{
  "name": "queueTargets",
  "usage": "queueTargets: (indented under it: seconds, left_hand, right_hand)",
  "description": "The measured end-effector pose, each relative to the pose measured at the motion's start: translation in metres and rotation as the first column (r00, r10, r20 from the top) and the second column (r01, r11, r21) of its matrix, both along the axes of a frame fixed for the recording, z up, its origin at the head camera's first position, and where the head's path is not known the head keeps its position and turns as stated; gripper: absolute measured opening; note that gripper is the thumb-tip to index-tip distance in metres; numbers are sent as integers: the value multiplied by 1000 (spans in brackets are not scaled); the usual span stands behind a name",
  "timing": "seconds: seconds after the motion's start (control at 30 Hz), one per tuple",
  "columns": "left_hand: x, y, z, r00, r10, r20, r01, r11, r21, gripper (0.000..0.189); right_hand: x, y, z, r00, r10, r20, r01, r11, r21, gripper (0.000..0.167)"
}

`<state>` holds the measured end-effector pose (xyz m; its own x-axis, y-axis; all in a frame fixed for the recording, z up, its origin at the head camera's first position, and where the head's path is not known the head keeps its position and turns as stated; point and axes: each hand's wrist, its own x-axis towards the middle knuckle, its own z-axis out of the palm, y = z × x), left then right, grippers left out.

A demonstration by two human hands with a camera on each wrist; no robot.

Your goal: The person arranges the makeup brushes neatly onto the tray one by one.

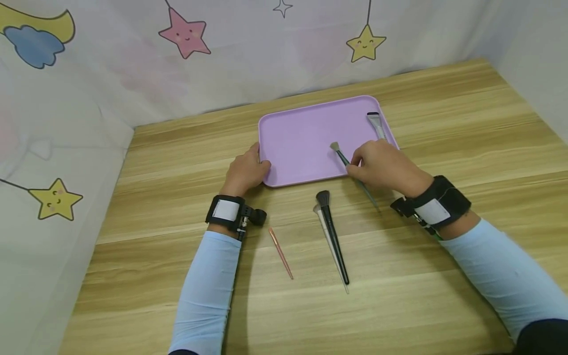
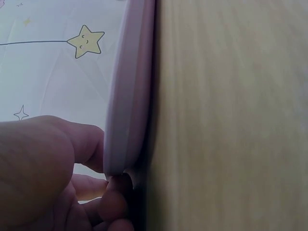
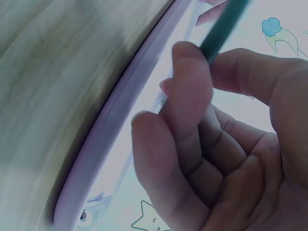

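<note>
Head view: soft, even, moderately bright light; diffuse shadows on the counter along the inner side of both sleeves; faint sheen at near middle; sharpness fair. Left wrist view: dim, hazy; left hand in shade, counter grain smeared. Right wrist view: tray interior bleached white by glare; brush handle blurred, counter out of focus.

Wooden table, streaky grain. White backdrop behind, printed with pink star, yellow stars, yellow moon, blue cloud overlapping moon.
</note>
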<state>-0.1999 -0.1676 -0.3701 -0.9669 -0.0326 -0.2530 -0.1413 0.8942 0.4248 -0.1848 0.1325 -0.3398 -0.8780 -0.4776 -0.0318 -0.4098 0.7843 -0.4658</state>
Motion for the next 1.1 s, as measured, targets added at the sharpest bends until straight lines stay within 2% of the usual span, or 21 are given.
queueTargets:
  seconds: [0.67, 1.1]
  left_hand:
    - [-1, -2, -2, 1000, 5, 2, -5, 1000, 0, 72]
    - [-1, -2, -3, 1000, 3, 2, -3, 1000, 14, 72]
  right_hand:
    - [-11, 3, -7, 994, -90, -64, 87, 995, -43, 23]
    - [-15, 7, -11, 989, -111, -101, 105, 993, -58, 23]
